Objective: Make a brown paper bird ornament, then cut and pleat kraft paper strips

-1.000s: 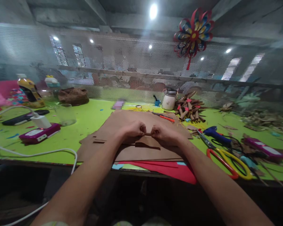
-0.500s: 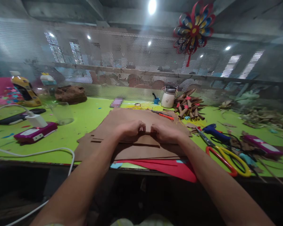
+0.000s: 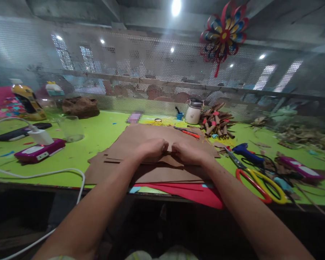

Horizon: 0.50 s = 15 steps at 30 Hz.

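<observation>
My left hand (image 3: 153, 148) and my right hand (image 3: 186, 152) are close together over a stack of brown paper sheets (image 3: 142, 134). Both have curled fingers, pinching the far edge of a narrow piece of brown paper (image 3: 164, 161) between them. The paper bows up a little under my fingers, and its near edge rests on the sheets. My knuckles partly hide the gripped edge. Just beyond my right hand lies a pair of small orange-handled scissors (image 3: 191, 133). Red sheets (image 3: 195, 196) stick out from under the stack at the table's front edge.
On the right are large scissors with red and yellow handles (image 3: 260, 184), a blue glue gun (image 3: 245, 151) and a purple power strip (image 3: 300, 168). Rolled brown paper pieces (image 3: 218, 121) are heaped behind. A clear cup (image 3: 72, 129) and another purple power strip (image 3: 40, 151) stand left.
My hands have come slightly nearer each other. The narrow brown paper between them now bends and lifts more than before.
</observation>
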Motion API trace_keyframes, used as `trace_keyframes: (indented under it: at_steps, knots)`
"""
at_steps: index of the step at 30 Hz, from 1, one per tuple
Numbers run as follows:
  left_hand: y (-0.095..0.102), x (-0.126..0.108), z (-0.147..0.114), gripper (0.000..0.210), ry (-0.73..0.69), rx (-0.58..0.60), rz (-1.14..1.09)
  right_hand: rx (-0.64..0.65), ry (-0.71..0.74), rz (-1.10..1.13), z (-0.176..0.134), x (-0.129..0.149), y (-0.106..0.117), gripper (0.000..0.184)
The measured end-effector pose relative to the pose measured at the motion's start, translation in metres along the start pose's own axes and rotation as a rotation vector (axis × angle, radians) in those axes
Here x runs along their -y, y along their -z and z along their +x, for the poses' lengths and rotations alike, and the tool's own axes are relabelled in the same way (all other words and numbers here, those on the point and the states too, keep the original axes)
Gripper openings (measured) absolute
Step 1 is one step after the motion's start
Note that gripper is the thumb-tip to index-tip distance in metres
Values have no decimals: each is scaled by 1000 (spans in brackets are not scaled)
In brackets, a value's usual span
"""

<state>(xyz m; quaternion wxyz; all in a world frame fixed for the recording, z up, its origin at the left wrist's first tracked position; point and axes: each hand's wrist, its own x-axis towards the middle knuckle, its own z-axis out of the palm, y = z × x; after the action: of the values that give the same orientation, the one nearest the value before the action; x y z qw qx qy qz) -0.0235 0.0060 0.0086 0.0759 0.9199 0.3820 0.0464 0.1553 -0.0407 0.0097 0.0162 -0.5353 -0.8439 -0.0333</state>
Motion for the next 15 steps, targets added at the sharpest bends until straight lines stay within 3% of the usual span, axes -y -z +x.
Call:
trace_keyframes:
  at_steps: [8,15]
  knots:
    - [8,2,-1,22,-62,85,15,31,62,29,-6,-4,5,13]
    - [7,4,-1,18,-67,66,15,48,47,23,-4,-2,4,17]
